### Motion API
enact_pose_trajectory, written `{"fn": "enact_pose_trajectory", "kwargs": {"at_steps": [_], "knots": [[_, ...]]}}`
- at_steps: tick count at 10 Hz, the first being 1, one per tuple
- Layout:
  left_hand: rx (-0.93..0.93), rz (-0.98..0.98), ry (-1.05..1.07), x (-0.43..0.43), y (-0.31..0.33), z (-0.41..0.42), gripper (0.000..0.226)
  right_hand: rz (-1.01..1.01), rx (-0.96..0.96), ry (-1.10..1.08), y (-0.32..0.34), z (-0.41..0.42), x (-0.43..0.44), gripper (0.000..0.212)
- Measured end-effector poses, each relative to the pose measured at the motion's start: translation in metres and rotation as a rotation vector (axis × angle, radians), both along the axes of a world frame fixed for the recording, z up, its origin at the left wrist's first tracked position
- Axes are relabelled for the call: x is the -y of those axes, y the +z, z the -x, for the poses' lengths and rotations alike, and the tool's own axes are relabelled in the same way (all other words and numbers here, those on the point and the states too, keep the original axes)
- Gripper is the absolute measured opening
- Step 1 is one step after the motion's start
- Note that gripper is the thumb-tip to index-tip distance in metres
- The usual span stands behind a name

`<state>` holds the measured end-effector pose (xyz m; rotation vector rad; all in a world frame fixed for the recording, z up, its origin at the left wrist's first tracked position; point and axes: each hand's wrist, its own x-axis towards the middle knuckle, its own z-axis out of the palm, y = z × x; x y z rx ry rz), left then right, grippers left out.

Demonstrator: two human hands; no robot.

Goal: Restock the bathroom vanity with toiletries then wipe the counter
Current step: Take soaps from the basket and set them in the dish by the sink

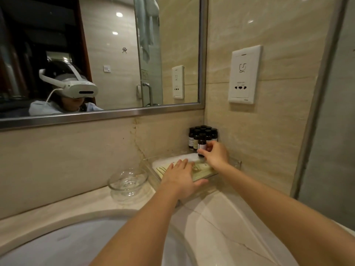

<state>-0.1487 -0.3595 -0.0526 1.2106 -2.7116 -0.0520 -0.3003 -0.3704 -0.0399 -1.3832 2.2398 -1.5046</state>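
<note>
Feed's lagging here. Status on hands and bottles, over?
Right hand pinching small dark bottle in front of corner bottle cluster. Left hand flat on packets in clear tray. Nothing blocking.

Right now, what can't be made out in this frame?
Head view only:
- Bottles: labels too small to read; rear ones hidden by front ones, so no count.
- Held bottle: right hand covers its lower part; standing or lifted, unclear.
- Tray: left hand covers part of the packets; their kind unclear.
- Sink: cut off by bottom edge.
</note>
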Motion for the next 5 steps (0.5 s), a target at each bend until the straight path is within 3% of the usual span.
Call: {"fn": "enact_pose_trajectory", "kwargs": {"at_steps": [1, 5], "knots": [[-0.003, -0.009, 0.000, 0.000, 0.000, 0.001, 0.083, -0.025, -0.038, -0.068, -0.001, 0.002, 0.010, 0.035], [0.007, -0.013, 0.003, -0.001, 0.001, 0.001, 0.082, -0.116, -0.108, -0.154, -0.001, 0.007, 0.022, 0.007]]}}
